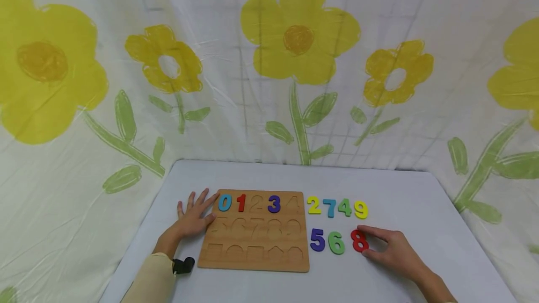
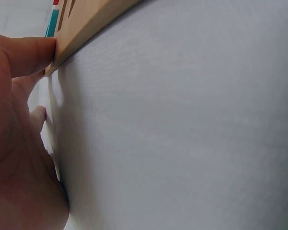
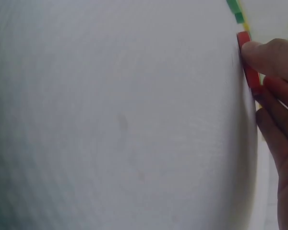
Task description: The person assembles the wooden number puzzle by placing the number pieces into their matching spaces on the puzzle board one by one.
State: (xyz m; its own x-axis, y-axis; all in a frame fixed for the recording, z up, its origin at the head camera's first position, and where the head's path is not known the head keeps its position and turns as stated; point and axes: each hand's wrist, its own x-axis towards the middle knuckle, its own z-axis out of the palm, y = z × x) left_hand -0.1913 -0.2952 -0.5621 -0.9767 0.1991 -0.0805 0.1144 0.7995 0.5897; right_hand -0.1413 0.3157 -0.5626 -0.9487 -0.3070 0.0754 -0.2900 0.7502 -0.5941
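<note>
A wooden number board (image 1: 252,263) lies on the white table, with a blue 0 (image 1: 225,203), a red 1 (image 1: 241,203) and a purple 3 (image 1: 274,204) in its top row. My left hand (image 1: 194,216) rests with fingers spread at the board's left edge; thumb and index finger touch that edge, also in the left wrist view. To the right of the board, my right hand (image 1: 393,251) pinches a red number 8 (image 1: 360,241), index finger at its top and thumb at its bottom. The right wrist view shows the 8's red side (image 3: 250,72) close against the table.
Right of the board stand a yellow 2 (image 1: 314,205), blue 7 (image 1: 330,208), green 4 (image 1: 345,207) and yellow 9 (image 1: 360,209) in a row. Nearer lie a purple 5 (image 1: 317,240) and a green 6 (image 1: 336,242). A flowered curtain (image 1: 227,120) hangs behind the table (image 1: 391,188).
</note>
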